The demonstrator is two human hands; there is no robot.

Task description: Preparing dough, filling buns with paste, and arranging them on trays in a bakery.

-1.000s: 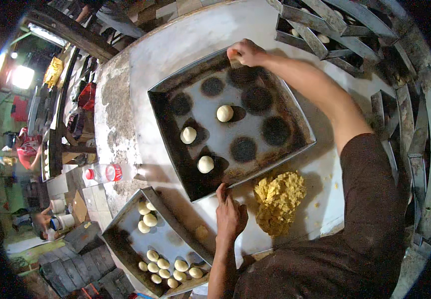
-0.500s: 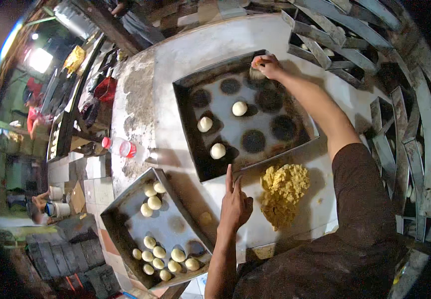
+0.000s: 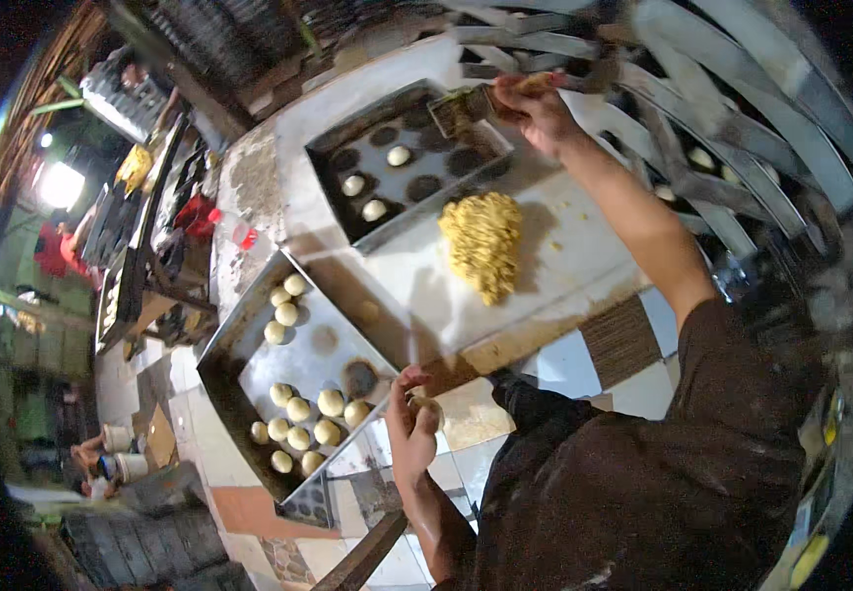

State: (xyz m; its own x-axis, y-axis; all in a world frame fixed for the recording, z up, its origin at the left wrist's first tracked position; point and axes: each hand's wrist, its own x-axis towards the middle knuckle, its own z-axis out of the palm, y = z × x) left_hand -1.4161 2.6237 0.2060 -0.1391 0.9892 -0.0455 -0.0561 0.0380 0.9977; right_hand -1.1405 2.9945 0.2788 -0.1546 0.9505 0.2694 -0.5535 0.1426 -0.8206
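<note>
My right hand (image 3: 543,110) is closed on a wide flat brush (image 3: 466,110), blurred, over the far right corner of a dark square baking tray (image 3: 426,219). Inside this tray sit three pale dough balls, one of them (image 3: 399,156) near the middle, among dark round marks. My left hand (image 3: 410,428) is raised beside the right edge of a second tray (image 3: 249,335), fingers loosely bent and apart, with nothing clearly held. That nearer tray holds several dough balls (image 3: 298,409) in two groups. A heap of crumbly yellow filling (image 3: 483,246) lies on the white tabletop.
A clear bottle with a red cap (image 3: 234,229) stands at the table's left side. Metal trays or racks (image 3: 702,128) crowd the right, some with dough balls. A wooden bar (image 3: 367,552) is low in front, over the tiled floor (image 3: 466,414). People are at far left.
My view has shifted, so the trays and filling appear higher up. My right hand has lifted the brush from the far tray's floor. The left hand has drawn back from that tray.
</note>
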